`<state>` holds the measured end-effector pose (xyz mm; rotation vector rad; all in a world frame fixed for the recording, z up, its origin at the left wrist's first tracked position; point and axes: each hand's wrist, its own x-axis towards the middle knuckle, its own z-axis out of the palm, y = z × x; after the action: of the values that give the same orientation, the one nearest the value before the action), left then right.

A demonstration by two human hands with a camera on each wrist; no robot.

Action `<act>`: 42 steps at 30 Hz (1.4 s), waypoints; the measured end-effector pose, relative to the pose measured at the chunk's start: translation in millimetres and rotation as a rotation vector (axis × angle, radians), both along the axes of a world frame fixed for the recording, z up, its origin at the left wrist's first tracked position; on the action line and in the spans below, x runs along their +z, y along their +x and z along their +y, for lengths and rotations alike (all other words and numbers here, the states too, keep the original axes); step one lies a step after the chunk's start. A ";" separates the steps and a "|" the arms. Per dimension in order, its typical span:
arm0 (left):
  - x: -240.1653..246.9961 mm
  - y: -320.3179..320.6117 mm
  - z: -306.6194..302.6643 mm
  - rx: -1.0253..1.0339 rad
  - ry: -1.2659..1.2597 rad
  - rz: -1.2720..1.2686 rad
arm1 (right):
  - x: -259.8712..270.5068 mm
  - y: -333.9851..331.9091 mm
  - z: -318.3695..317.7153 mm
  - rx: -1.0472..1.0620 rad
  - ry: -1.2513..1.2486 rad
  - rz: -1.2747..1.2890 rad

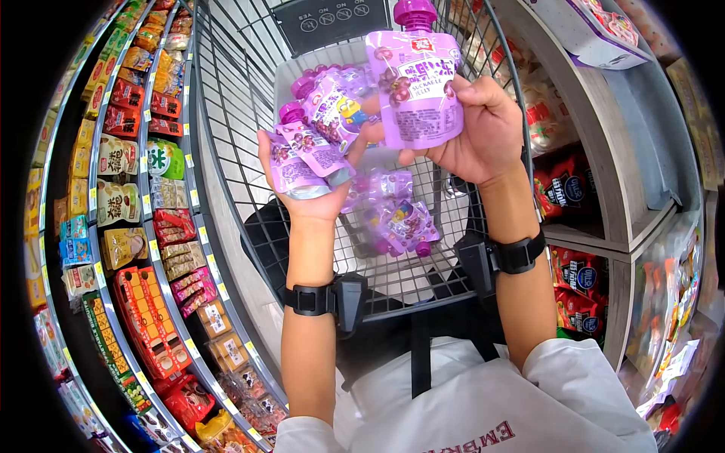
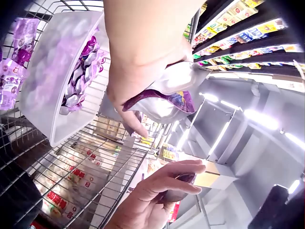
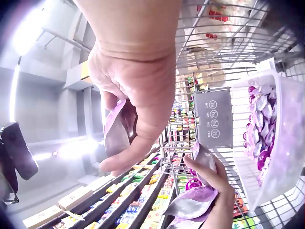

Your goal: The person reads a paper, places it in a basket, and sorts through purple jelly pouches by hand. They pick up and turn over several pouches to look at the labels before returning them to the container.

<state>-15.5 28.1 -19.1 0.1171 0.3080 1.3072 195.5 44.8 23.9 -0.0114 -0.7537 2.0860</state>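
Observation:
My right hand (image 1: pixel 491 132) grips a purple suckable jelly pouch (image 1: pixel 419 90) by its side, its printed front facing me and its purple cap up. My left hand (image 1: pixel 321 208), lower and to the left, holds a couple of similar purple jelly pouches (image 1: pixel 306 155), fingers curled round them. In the right wrist view, their silvery undersides show above the left palm. Behind the hands, a translucent white bin (image 3: pixel 290 143) inside the cart holds a pile of jelly pouches (image 3: pixel 262 126). More pouches (image 1: pixel 404 226) lie loose beyond the near cart wires.
The wire shopping cart (image 1: pixel 226 98) stands right in front of me, with a dark sign panel (image 1: pixel 332 23) at its far end. Shelves of packaged snacks (image 1: pixel 151 317) run along the left. A wooden display shelf (image 1: pixel 604 181) with red bags borders the right.

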 end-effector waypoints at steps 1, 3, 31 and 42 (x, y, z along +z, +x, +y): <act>-0.3 -0.2 0.0 -0.007 -0.005 -0.014 | 0.9 -0.8 -1.0 0.003 -0.018 0.026; -2.8 -1.2 0.7 -0.015 -0.008 -0.028 | 0.8 0.1 -1.5 0.019 -0.028 0.053; -1.8 10.6 3.2 -0.238 0.049 -0.394 | -12.8 7.1 7.6 -0.387 -0.177 -0.281; -17.0 2.6 6.8 -0.192 0.045 -0.243 | -1.4 8.6 1.2 -0.128 -0.068 -0.145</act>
<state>-12.9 34.9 -36.1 0.0243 0.0580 1.1243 204.0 46.0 22.6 -0.2452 -0.7488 2.0025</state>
